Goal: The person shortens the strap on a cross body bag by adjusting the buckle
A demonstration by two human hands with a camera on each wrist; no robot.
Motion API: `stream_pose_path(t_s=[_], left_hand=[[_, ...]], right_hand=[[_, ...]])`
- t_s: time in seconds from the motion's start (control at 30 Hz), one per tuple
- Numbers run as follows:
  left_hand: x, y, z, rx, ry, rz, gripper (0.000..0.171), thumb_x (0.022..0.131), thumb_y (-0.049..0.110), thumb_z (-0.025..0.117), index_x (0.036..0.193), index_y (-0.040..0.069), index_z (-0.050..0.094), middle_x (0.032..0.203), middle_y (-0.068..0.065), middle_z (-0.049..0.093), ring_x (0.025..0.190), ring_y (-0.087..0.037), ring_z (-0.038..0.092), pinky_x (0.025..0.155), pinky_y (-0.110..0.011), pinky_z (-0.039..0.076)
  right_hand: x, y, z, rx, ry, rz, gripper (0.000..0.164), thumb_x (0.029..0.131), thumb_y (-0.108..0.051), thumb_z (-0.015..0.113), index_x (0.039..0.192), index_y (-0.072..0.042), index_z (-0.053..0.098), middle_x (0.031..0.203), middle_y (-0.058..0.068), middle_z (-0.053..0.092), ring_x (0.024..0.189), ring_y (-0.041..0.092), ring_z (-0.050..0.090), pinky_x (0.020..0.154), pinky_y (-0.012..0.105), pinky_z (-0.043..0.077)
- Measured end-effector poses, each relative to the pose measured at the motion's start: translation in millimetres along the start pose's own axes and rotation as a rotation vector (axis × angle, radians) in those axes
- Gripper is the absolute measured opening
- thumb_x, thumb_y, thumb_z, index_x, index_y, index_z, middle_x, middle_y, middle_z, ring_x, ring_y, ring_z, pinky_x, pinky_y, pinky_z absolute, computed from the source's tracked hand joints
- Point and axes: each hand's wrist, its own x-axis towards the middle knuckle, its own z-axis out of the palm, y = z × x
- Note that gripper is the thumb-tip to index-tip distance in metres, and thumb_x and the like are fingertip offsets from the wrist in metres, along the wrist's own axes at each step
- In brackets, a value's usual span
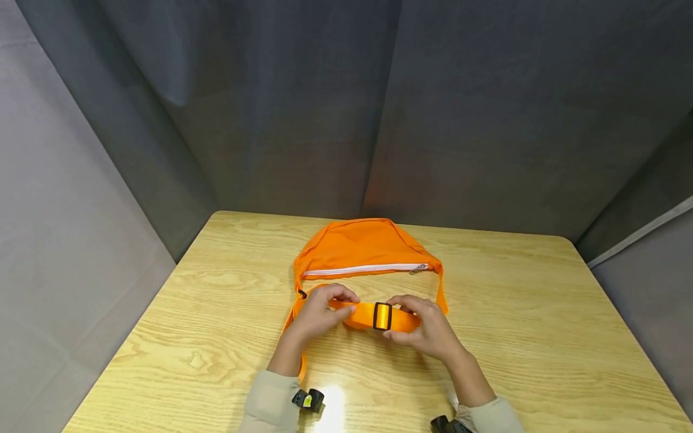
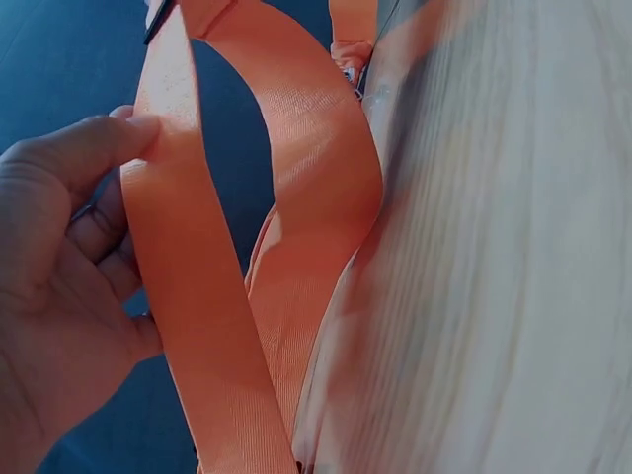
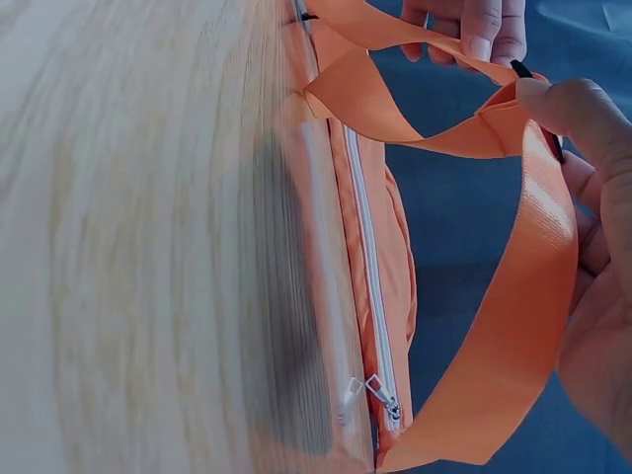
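An orange waist bag (image 1: 368, 243) with a white zipper (image 1: 365, 269) lies on the table. Its orange strap (image 1: 360, 314) is lifted in front of it, running through a black slide buckle (image 1: 382, 316). My left hand (image 1: 319, 313) pinches the strap to the left of the buckle; in the left wrist view the thumb presses on the webbing (image 2: 193, 247). With thumb and fingers my right hand (image 1: 428, 328) grips the buckle's right side, where the strap loops back, as the right wrist view shows. A strap loop hangs down beside the left wrist.
The wooden table (image 1: 541, 325) has a glossy surface with a bright reflection near its front. Dark grey curtains (image 1: 292, 120) stand behind it, with lighter panels (image 1: 65, 240) at the sides. A small black fitting (image 1: 302, 294) sits at the bag's left strap end.
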Motion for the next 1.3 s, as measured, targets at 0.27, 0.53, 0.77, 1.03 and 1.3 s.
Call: stream_pose_path(t_s=[0.27, 0.53, 0.77, 1.03, 1.3], left_hand=[[-0.2, -3.2, -4.4, 0.022, -0.004, 0.022, 0.013, 0.083, 0.004, 0.069, 0.094, 0.012, 0.07, 0.092, 0.003, 0.065, 0.086, -0.016, 0.058, 0.078, -0.038, 0.048], [0.4, 11.0, 7.4, -0.007, -0.096, 0.096, 0.044, 0.071, 0.017, 0.082, 0.112, 0.016, 0.065, 0.107, 0.006, 0.062, 0.098, -0.013, 0.056, 0.084, -0.03, 0.046], [0.0, 14.1, 11.9, -0.032, -0.086, 0.059, 0.05, 0.066, 0.012, 0.085, 0.111, 0.014, 0.065, 0.107, 0.001, 0.062, 0.097, -0.018, 0.057, 0.082, -0.033, 0.048], [-10.0, 49.1, -1.8, -0.045, -0.072, 0.036, 0.045, 0.067, -0.003, 0.08, 0.108, 0.002, 0.065, 0.105, -0.011, 0.063, 0.093, -0.033, 0.058, 0.08, -0.048, 0.048], [-10.6, 48.6, -0.1, -0.043, -0.057, 0.07, 0.045, 0.065, -0.004, 0.081, 0.107, 0.001, 0.066, 0.102, -0.01, 0.063, 0.091, -0.031, 0.058, 0.08, -0.045, 0.048]], right_hand=[[1.1, 1.2, 1.1, 0.001, -0.014, 0.009, 0.05, 0.061, -0.02, 0.086, 0.104, -0.008, 0.065, 0.099, 0.004, 0.066, 0.08, 0.011, 0.057, 0.065, 0.029, 0.05], [2.1, -1.0, 1.9, 0.059, -0.003, 0.004, 0.05, 0.062, -0.015, 0.087, 0.106, -0.007, 0.065, 0.103, 0.004, 0.066, 0.088, 0.017, 0.061, 0.071, 0.034, 0.052], [1.7, -3.1, 3.2, 0.091, -0.03, 0.033, 0.048, 0.066, -0.014, 0.085, 0.108, -0.006, 0.063, 0.099, 0.002, 0.066, 0.082, 0.014, 0.06, 0.067, 0.03, 0.051], [1.6, -14.3, -20.8, 0.178, -0.07, 0.153, 0.017, 0.08, 0.003, 0.069, 0.097, 0.0, 0.064, 0.078, 0.002, 0.064, 0.063, 0.012, 0.054, 0.055, 0.027, 0.047], [-1.9, 0.2, -20.0, 0.352, -0.142, 0.262, 0.007, 0.087, 0.005, 0.06, 0.09, -0.001, 0.061, 0.075, 0.008, 0.059, 0.058, 0.01, 0.048, 0.048, 0.025, 0.044]])
